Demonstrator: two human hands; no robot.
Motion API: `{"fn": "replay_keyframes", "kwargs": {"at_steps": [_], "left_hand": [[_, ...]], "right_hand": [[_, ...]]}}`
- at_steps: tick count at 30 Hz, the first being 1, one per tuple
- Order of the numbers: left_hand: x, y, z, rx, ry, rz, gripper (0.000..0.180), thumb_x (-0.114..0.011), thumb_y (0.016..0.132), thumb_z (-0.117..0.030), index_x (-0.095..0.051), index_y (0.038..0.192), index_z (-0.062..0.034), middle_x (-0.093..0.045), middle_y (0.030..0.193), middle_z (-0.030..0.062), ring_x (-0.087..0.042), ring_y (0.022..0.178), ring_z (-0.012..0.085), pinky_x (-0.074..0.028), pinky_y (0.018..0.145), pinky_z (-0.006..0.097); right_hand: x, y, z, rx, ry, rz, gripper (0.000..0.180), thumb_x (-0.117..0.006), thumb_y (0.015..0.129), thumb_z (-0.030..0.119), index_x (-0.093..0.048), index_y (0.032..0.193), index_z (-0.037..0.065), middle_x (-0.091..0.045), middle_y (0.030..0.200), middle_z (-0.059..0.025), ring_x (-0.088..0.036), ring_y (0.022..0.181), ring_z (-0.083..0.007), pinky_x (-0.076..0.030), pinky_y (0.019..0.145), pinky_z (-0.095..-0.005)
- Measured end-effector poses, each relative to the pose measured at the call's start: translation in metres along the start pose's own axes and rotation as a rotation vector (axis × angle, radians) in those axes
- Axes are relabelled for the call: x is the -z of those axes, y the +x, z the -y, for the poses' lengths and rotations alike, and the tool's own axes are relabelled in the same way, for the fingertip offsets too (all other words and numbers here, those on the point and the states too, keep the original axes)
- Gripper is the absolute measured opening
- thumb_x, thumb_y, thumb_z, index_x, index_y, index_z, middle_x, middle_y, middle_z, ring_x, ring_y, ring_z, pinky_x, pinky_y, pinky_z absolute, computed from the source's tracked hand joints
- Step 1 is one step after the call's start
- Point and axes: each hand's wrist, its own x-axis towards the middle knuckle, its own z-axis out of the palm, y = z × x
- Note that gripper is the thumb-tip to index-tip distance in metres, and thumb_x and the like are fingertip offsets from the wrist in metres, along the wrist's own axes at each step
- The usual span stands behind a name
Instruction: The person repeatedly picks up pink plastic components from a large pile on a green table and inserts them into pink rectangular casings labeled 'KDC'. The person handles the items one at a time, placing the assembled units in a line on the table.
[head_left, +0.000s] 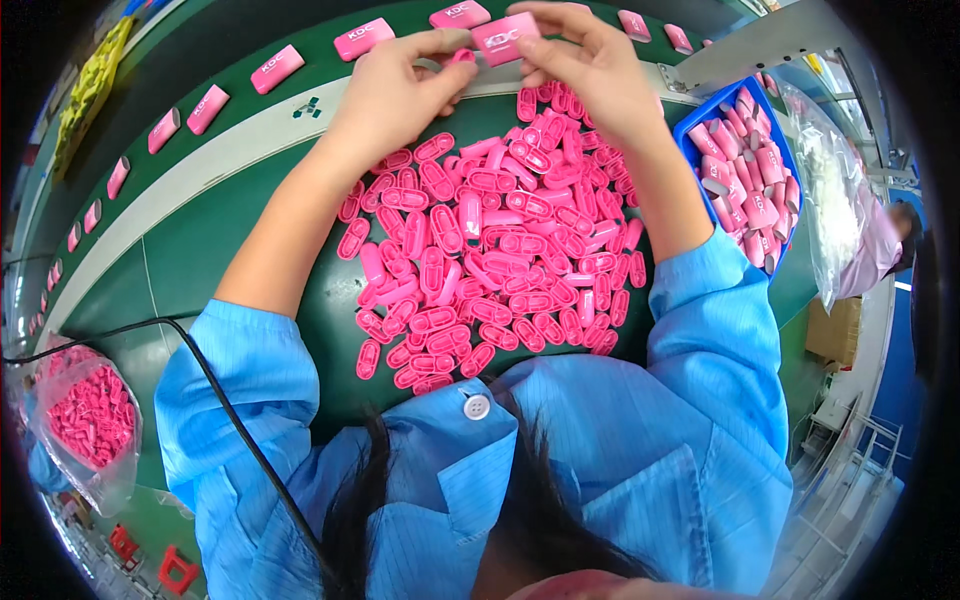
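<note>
At the far side of the table, my right hand (590, 60) grips a flat pink casing (502, 40) with pale print on its face. My left hand (402, 90) is closed, thumb and fingers pinching a small pink oval end cap (463, 57) beside the casing's left end. Whether cap and casing touch is hard to tell. Below both hands, a large heap of pink oval end caps (445, 228) covers the green tabletop (335, 300), some hollow side up, some on edge.
Pink casings (277, 69) stand spaced along a green conveyor belt (240, 120) beyond a pale rail (215, 145). A blue bin (690, 130) of casings sits at right, under a metal bracket (745, 45). At left lie a bag of pink caps (92, 415) and a black cable (215, 370). Another person (875, 245) is far right.
</note>
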Motion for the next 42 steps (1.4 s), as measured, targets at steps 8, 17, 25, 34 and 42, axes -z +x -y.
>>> {"fn": "replay_keyframes", "kwargs": {"at_steps": [8, 17, 25, 34, 42], "left_hand": [[0.001, 0.010, 0.006, 0.051, -0.520, -0.025, 0.038, -0.062, 0.086, -0.006, -0.054, 0.122, 0.0016, -0.064, 0.105, 0.0125, -0.065, 0.090, 0.0155, -0.052, 0.081, 0.024], [-0.003, -0.003, -0.009, 0.075, -0.385, -0.066, 0.035, -0.062, 0.085, -0.002, -0.055, 0.118, 0.0070, -0.065, 0.104, 0.0106, -0.062, 0.090, 0.0123, -0.051, 0.079, 0.023], [-0.005, 0.004, 0.010, -0.107, -0.246, -0.094, 0.037, -0.066, 0.085, -0.014, -0.059, 0.117, 0.0009, -0.067, 0.100, 0.0091, -0.064, 0.091, 0.0127, -0.051, 0.080, 0.024], [-0.016, -0.024, -0.035, -0.197, 0.530, -0.220, 0.032, -0.053, 0.085, 0.000, -0.051, 0.114, 0.0107, -0.064, 0.085, 0.0246, -0.065, 0.076, 0.0334, -0.052, 0.067, 0.039], [-0.004, -0.010, -0.014, -0.393, 0.533, -0.263, 0.025, -0.050, 0.084, -0.004, -0.051, 0.106, 0.0084, -0.059, 0.074, 0.0277, -0.060, 0.072, 0.0427, -0.047, 0.064, 0.049]], "right_hand": [[0.018, 0.004, -0.029, -0.022, -0.121, 0.045, 0.033, -0.065, 0.085, 0.010, -0.056, 0.114, -0.003, -0.064, 0.097, -0.0086, -0.063, 0.081, -0.0130, -0.052, 0.073, -0.0240], [0.017, 0.003, -0.041, -0.073, 0.137, 0.043, 0.031, -0.061, 0.087, 0.008, -0.054, 0.116, -0.003, -0.063, 0.105, -0.0119, -0.065, 0.088, -0.0170, -0.053, 0.081, -0.0271], [0.016, 0.000, -0.029, 0.026, 0.017, 0.088, 0.033, -0.063, 0.085, 0.005, -0.053, 0.115, -0.005, -0.064, 0.104, -0.0132, -0.064, 0.089, -0.0172, -0.052, 0.081, -0.0273], [-0.003, -0.011, -0.019, 0.185, -0.156, -0.039, 0.032, -0.064, 0.083, -0.001, -0.056, 0.112, -0.007, -0.066, 0.099, -0.0135, -0.065, 0.084, -0.0158, -0.054, 0.078, -0.0253], [-0.003, 0.006, -0.016, 0.140, -0.361, -0.030, 0.033, -0.064, 0.084, 0.004, -0.056, 0.114, -0.006, -0.065, 0.100, -0.0130, -0.065, 0.086, -0.0151, -0.053, 0.078, -0.0241]]}}
